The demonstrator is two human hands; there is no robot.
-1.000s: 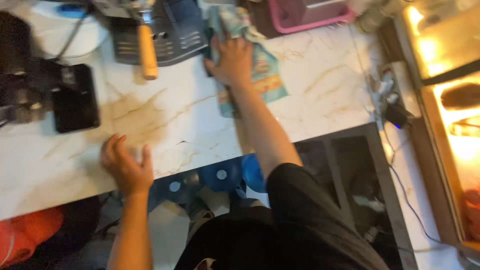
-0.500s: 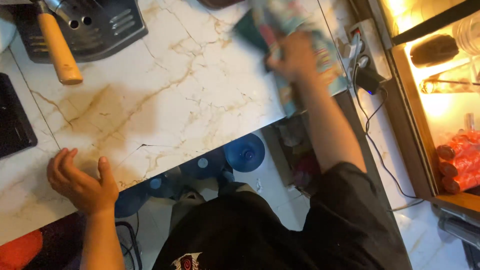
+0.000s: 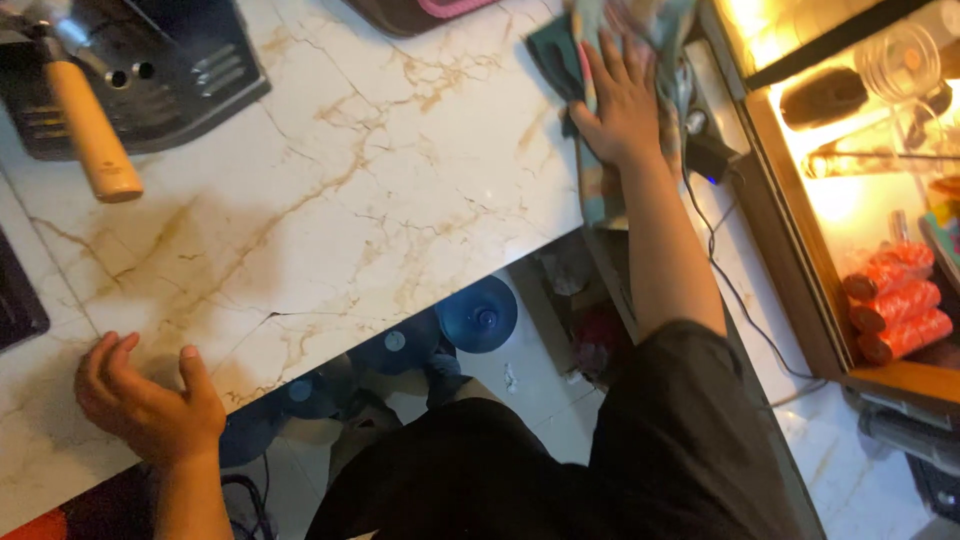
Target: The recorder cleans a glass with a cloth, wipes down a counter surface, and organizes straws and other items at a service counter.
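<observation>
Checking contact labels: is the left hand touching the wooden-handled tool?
No. The left hand rests on the marble countertop near its front edge, well apart from the wooden-handled tool by the black tray.

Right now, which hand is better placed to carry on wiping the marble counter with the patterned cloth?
Right. The right hand lies flat on the patterned teal cloth at the white marble counter's edge; the left hand rests far away on bare counter.
</observation>
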